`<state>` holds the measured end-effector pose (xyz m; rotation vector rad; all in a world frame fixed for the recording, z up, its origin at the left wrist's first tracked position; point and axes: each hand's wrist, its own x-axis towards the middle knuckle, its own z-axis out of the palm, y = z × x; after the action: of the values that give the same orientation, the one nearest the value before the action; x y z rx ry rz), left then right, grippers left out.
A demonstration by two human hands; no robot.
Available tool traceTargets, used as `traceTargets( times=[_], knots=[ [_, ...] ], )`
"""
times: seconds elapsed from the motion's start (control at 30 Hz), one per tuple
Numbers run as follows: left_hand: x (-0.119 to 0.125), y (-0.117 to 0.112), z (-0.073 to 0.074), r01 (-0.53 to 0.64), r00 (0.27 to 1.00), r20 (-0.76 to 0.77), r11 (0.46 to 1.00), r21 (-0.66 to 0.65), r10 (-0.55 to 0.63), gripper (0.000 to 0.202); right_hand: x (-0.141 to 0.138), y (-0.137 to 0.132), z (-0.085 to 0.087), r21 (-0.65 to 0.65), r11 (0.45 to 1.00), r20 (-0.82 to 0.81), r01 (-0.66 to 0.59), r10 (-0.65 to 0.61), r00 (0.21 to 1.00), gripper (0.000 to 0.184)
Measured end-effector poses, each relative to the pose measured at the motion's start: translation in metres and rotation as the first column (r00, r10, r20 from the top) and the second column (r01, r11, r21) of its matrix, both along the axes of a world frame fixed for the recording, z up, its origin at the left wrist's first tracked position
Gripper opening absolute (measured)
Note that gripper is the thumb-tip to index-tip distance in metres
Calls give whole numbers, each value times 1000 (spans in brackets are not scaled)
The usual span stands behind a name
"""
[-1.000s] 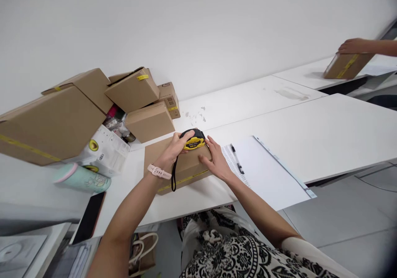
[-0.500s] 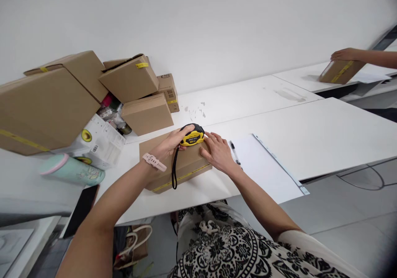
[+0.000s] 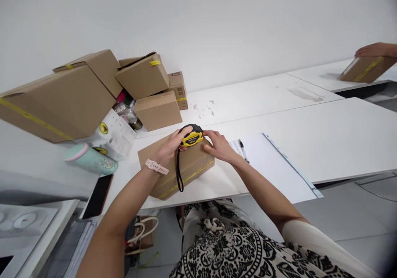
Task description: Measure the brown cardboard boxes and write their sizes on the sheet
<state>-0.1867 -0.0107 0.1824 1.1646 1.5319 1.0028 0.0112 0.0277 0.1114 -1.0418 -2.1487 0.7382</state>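
A yellow and black tape measure [image 3: 192, 136] rests on the far edge of a flat cardboard box [image 3: 189, 168] that lies on the white table [image 3: 310, 133] in front of me. My left hand [image 3: 171, 146], with a pink watch on the wrist, grips the tape measure's left side; its black strap hangs down over the box. My right hand [image 3: 221, 146] lies on the box's right end, fingertips touching the tape measure, fingers loosely bent.
Several cardboard boxes [image 3: 62, 100] are piled at the back left with a white carton [image 3: 113, 135] and a mint bottle [image 3: 91, 160]. A clipboard with paper and pen [image 3: 266, 162] lies to my right. Another person's hand [image 3: 374, 50] holds a box [image 3: 366, 68] far right. A phone [image 3: 98, 190] lies at the table edge.
The view shifted a little right. The box under my hands has turned slightly, and my right hand slid up its right end towards the tape measure. The other person's box moved right.
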Motion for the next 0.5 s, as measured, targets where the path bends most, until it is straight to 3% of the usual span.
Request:
traceTargets(
  times=[0.07, 0.13, 0.2, 0.27, 0.4, 0.5],
  knots=[
    [1, 0, 0, 3, 1000, -13, 1000, -7, -4, 57, 4, 15, -2, -98, 991, -151, -91, 76, 986, 59],
    [2, 1, 1, -1, 1000, -21, 1000, -9, 1, 58, 7, 33, -6, -241, 951, -344, -194, 103, 933, 50],
    [3, 0, 2, -15, 1000, -23, 1000, -12, 15, 58, 4, 51, -13, -385, 878, -489, -284, 67, 870, 40],
    [4, 0, 4, -28, 999, -22, 999, -19, 27, 56, -5, 65, -20, -470, 801, -556, -371, 58, 829, 42],
    [4, -1, 4, -22, 1000, -20, 1000, -13, 22, 53, -29, 83, -31, -480, 635, -672, -605, 177, 719, 65],
    [5, -1, 3, -36, 999, -28, 999, -11, 36, 53, -41, 93, -37, -472, 524, -734, -709, 212, 645, 82]
  ],
)
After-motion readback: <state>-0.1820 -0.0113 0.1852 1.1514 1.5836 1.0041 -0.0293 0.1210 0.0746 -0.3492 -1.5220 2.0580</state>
